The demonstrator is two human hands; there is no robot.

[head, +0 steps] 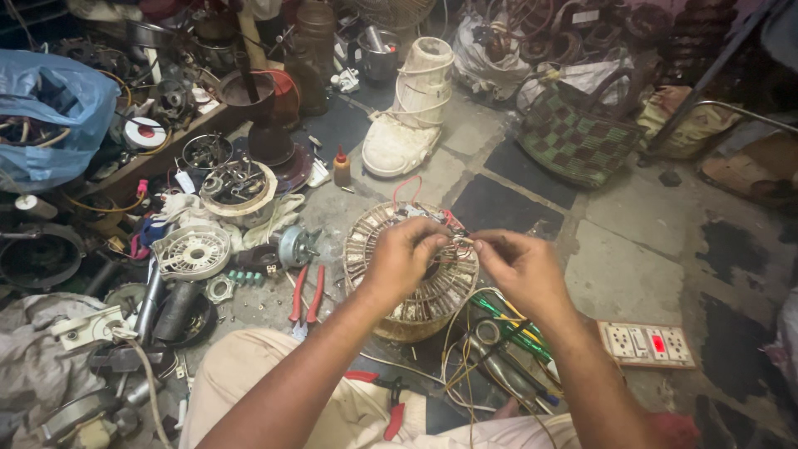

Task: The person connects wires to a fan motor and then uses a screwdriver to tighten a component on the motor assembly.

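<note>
A round motor stator (420, 287) with pale slotted laminations and wound coils stands on the floor in front of me. Thin red and dark wires (453, 237) rise from its top. My left hand (403, 258) and my right hand (519, 264) meet above it, and each pinches the wire ends between thumb and fingers. The fingertips nearly touch over the stator's right upper rim. My forearms reach in from the bottom over my knees.
Red-handled pliers (306, 295) lie left of the stator; another red-handled tool (391, 407) lies between my legs. A switch-and-socket board (647, 343) sits at right. A small motor (295, 246), white fan parts (193, 251), a green woven bag (582, 137) and cluttered spares surround me.
</note>
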